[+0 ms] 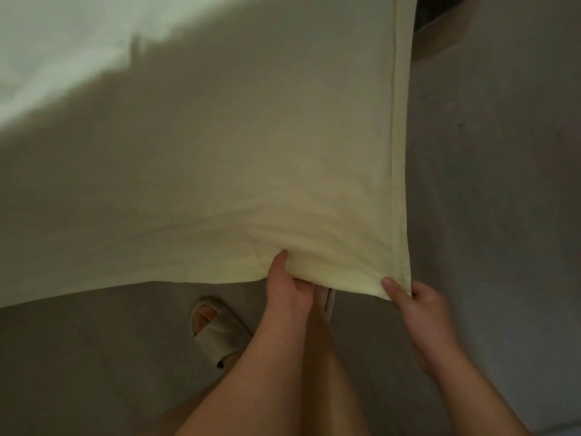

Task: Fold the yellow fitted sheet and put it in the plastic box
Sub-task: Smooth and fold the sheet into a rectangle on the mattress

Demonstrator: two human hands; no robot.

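**A:** Left side first, what's there?

**B:** A pale yellow cloth fitted sheet (pixel 220 152), pulled out flat, fills the left and middle of the view. Its far left part is brightly lit and the rest is in shadow. Below its near edge there's grey matte floor (pixel 78 357), with a foot standing on it in a beige open-toe foam slipper (pixel 220 332).

**A:** Hands?

**B:** The left hand (pixel 287 287) pinches the sheet's near edge, thumb on top and fingers tucked under, with wrinkles fanning out from the grip. The right hand (pixel 421 306) pinches the near right corner by the stitched hem, thumb on top and fingers beneath. The hands are near each other but apart, with a short sag of cloth between them.

**A:** Is the sheet on the floor?

**B:** The near edge is lifted clear of it. Cannot tell what the far end rests on. Right of the hem is bare floor, and a dark shape (pixel 440 14) at the far right is too blurred to name.
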